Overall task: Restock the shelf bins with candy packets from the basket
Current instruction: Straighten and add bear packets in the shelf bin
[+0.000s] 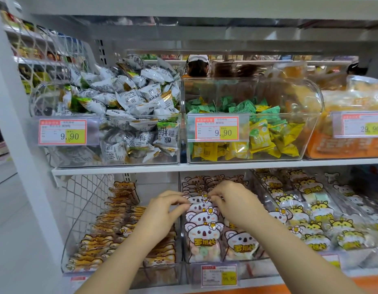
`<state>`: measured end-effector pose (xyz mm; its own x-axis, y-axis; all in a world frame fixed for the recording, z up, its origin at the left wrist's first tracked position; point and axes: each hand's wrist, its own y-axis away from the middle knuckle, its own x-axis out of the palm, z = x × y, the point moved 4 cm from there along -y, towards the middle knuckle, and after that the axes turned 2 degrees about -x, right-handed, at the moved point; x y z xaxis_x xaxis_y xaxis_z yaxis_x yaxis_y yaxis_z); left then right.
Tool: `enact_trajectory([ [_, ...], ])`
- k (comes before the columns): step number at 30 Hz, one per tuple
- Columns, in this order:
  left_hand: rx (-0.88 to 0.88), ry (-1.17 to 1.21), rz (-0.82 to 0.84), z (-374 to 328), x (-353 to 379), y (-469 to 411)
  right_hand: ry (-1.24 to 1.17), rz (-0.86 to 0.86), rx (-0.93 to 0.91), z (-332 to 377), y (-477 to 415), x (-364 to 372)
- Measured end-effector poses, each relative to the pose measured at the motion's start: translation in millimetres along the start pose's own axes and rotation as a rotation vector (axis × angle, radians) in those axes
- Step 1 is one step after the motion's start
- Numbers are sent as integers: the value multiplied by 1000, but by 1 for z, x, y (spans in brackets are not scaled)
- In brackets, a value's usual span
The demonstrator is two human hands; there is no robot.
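On the lower shelf, a clear middle bin (185,247) holds a row of koala-printed candy packets (202,232) standing one behind another. Both hands reach into it. My left hand (164,206) pinches the left edge of a koala packet (199,201) in the middle of the row. My right hand (230,200) pinches the same packet's upper right edge. The basket is out of view.
Left lower bin (66,257) holds orange fox packets (103,240); right lower bin has yellow hamster packets (311,228). Upper shelf edge (120,169) carries clear bins of white candies (128,107), green and yellow candies (260,128) and orange bags (353,102). Price tags hang in front.
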<state>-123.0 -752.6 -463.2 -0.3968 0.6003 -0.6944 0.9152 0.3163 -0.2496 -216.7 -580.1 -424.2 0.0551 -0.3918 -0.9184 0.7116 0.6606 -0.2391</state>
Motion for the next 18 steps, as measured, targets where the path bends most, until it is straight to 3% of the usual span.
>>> enact_trajectory([
  [6,42,-35,-144,-19,-15,30,3,-139,-113,6,32,-7],
  [12,139,3,-214,-41,-16,107,-187,-399,-270,30,100,-16],
  [15,93,55,-176,-37,-3,149,-304,-350,-250,39,132,8],
  [18,-41,52,-81,-9,25,189,-272,-178,-179,36,159,56],
])
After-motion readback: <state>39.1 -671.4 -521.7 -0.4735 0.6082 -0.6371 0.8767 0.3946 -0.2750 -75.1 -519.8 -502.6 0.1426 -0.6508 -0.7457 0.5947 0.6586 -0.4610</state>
